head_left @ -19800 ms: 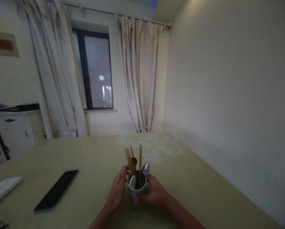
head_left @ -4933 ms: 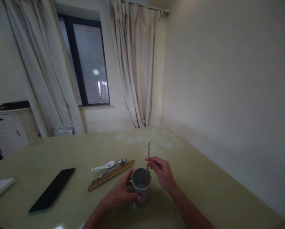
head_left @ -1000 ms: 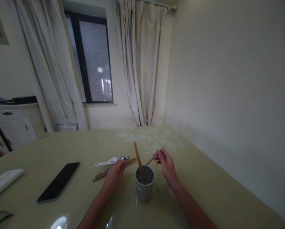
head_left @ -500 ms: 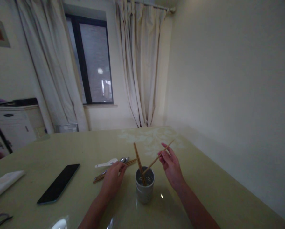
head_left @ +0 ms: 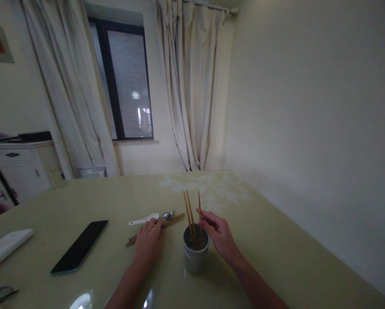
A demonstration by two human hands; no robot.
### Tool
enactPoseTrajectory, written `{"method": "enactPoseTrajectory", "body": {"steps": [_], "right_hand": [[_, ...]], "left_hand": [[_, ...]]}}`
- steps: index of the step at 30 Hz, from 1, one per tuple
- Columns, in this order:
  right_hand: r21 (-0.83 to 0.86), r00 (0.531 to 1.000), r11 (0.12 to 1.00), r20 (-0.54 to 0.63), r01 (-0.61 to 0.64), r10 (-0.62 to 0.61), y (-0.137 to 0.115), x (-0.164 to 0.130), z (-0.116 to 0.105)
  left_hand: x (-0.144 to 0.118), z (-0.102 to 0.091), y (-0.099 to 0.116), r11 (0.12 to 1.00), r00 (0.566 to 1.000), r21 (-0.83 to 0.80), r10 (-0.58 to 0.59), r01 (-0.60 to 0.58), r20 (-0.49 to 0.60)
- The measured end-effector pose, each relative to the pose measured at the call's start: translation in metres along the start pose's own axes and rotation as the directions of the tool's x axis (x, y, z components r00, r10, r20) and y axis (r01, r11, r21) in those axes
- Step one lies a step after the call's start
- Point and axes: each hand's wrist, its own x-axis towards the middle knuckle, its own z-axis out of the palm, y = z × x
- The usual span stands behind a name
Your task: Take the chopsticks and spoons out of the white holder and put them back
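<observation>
A grey cup (head_left: 195,258) stands on the pale green table (head_left: 276,257) with three wooden chopsticks (head_left: 190,216) upright in it. My right hand (head_left: 219,237) pinches the rightmost chopstick just above the cup's rim. My left hand (head_left: 148,244) rests on a bundle of chopsticks (head_left: 173,221) that lies flat on the table to the left of the cup. Beside that bundle lie a white ceramic spoon (head_left: 143,221) and metal spoons (head_left: 168,214).
A black phone (head_left: 79,246) lies on the table to the left. A folded white cloth (head_left: 5,249) sits at the far left edge. A wall runs along the right, with a window and curtains behind the table.
My right hand swung its tilted chopstick upright and lowered it into the cup, beside the two that stood there. My left hand stayed on the flat bundle.
</observation>
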Motion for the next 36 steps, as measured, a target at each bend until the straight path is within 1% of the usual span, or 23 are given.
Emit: {"method": "enactPoseTrajectory", "body": {"steps": [2, 4, 8, 11, 13, 16, 19, 22, 25, 27, 29, 31, 33, 34, 36], "right_hand": [[-0.006, 0.999, 1.0, 0.017, 0.028, -0.028, -0.002, 0.0, 0.001], [0.009, 0.999, 1.0, 0.034, 0.024, -0.025, -0.002, 0.0, 0.002], [0.01, 0.998, 0.999, 0.04, -0.041, 0.04, 0.0, 0.0, 0.004], [0.042, 0.994, 0.993, 0.037, -0.108, 0.106, 0.004, 0.001, 0.005], [0.058, 0.993, 0.991, 0.022, -0.121, 0.12, 0.005, 0.001, 0.006], [0.053, 0.995, 0.993, -0.005, -0.103, 0.103, 0.004, 0.002, 0.006], [0.036, 0.995, 0.994, -0.02, -0.1, 0.1, 0.002, 0.002, 0.007], [0.03, 0.994, 0.994, -0.017, -0.109, 0.11, 0.0, 0.003, 0.007], [0.066, 0.991, 0.99, -0.039, -0.125, 0.128, 0.004, 0.003, 0.008], [0.103, 0.981, 0.983, -0.102, -0.154, 0.164, 0.011, 0.002, 0.008], [0.123, 0.969, 0.971, -0.116, -0.204, 0.219, 0.019, 0.002, 0.01], [0.131, 0.963, 0.958, -0.049, -0.256, 0.265, 0.028, 0.002, 0.013], [0.152, 0.959, 0.947, 0.031, -0.284, 0.283, 0.033, 0.003, 0.016], [0.171, 0.959, 0.943, 0.046, -0.284, 0.281, 0.034, 0.003, 0.018], [0.206, 0.963, 0.941, 0.034, -0.268, 0.267, 0.033, 0.004, 0.02]], "left_hand": [[0.0, 0.0, 0.0, 1.0, 1.0, 0.002, -0.005, 0.005, 0.008], [0.001, -0.002, 0.0, 1.0, 1.0, 0.003, -0.013, 0.013, 0.022], [0.004, -0.004, -0.002, 1.0, 0.998, -0.017, -0.014, 0.015, 0.067], [0.006, -0.004, -0.004, 0.999, 0.995, -0.033, -0.001, 0.004, 0.096], [0.008, -0.003, -0.004, 0.999, 0.995, -0.053, 0.008, -0.002, 0.104], [0.008, 0.002, -0.005, 0.995, 0.995, -0.097, 0.027, -0.018, 0.091], [0.008, 0.007, -0.005, 0.994, 0.997, -0.099, 0.042, -0.036, 0.063], [0.007, 0.009, -0.002, 0.992, 0.998, -0.11, 0.057, -0.056, 0.006], [0.006, 0.008, 0.004, 0.975, 0.996, -0.208, 0.072, -0.081, -0.05], [0.006, 0.005, 0.011, 0.938, 0.995, -0.333, 0.077, -0.094, -0.062], [0.004, 0.002, 0.019, 0.868, 0.991, -0.478, 0.105, -0.134, -0.088], [-0.001, 0.0, 0.029, 0.777, 0.98, -0.596, 0.159, -0.2, -0.122], [-0.006, -0.003, 0.039, 0.691, 0.964, -0.673, 0.224, -0.262, -0.144], [-0.008, -0.004, 0.043, 0.659, 0.957, -0.698, 0.252, -0.28, -0.145], [-0.011, -0.005, 0.048, 0.618, 0.947, -0.728, 0.288, -0.297, -0.142]]}}
